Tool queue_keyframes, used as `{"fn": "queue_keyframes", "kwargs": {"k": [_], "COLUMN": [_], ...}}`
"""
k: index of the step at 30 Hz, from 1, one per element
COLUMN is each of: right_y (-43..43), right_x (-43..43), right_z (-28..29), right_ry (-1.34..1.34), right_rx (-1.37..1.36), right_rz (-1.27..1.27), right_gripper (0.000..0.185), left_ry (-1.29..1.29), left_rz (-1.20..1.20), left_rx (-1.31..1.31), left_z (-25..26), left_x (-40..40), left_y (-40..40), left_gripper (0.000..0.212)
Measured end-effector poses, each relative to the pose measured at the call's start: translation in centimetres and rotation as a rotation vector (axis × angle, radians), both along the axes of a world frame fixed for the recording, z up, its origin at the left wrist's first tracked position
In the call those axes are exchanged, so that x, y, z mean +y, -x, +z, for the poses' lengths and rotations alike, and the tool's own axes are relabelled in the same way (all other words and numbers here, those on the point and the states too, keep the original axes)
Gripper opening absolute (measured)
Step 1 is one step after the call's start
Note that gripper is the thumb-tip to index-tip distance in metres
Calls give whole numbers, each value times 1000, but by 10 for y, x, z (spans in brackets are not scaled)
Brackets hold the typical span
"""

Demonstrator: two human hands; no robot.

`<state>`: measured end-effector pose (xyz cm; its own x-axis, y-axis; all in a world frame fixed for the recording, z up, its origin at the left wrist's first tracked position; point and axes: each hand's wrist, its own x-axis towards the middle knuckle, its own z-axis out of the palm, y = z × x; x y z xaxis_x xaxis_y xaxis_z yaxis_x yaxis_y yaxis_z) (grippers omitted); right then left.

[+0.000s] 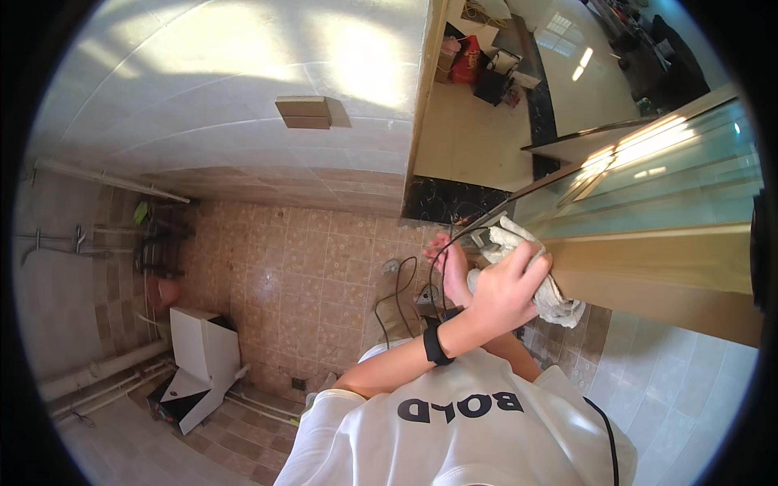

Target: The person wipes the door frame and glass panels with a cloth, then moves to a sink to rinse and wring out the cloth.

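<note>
My left hand (pixel 507 288), with a black band (pixel 436 343) on its wrist, grips a crumpled white cloth (pixel 559 307). The cloth rests against the end of a tan-framed glass door panel (pixel 650 255). My forearms cross, the left one over the right. Below and to the left of the cloth, my right hand (pixel 451 264) has its fingers apart, and I see nothing in it. A thin black cable (pixel 433 261) loops past the right hand and down towards my body. Part of the right forearm is hidden under the left one.
Brown patterned tiles (pixel 292 261) cover the floor. A white and black cabinet (pixel 203 352) stands at the left near wall pipes (pixel 103 367) and a pink bucket (pixel 163 291). Beyond a black stone threshold (pixel 453 197) lie bags and boxes (pixel 492 82). A switch plate (pixel 304 112) is on the wall.
</note>
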<state>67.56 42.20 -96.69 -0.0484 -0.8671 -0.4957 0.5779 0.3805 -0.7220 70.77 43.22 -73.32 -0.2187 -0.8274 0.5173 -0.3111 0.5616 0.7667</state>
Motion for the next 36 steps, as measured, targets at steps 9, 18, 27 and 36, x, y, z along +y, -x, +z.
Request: {"fn": "queue_keyframes", "kwargs": {"k": [9, 18, 27, 36], "right_y": [20, 23, -51, 28], "right_x": [37, -44, -3, 83], "right_z": [-9, 59, 2, 2], "right_ry": [28, 120, 92, -51], "right_rx": [275, 238, 385, 761], "right_rz": [-286, -482, 804, 923], "right_gripper": [51, 32, 24, 32], "left_ry": [85, 67, 65, 38], "left_rz": [-365, -574, -596, -432], "left_rx": [-71, -58, -193, -239], "left_z": [-16, -15, -32, -20], "left_x": [17, 27, 9, -41], "left_y": [19, 31, 14, -17], "left_gripper": [60, 79, 82, 78]}}
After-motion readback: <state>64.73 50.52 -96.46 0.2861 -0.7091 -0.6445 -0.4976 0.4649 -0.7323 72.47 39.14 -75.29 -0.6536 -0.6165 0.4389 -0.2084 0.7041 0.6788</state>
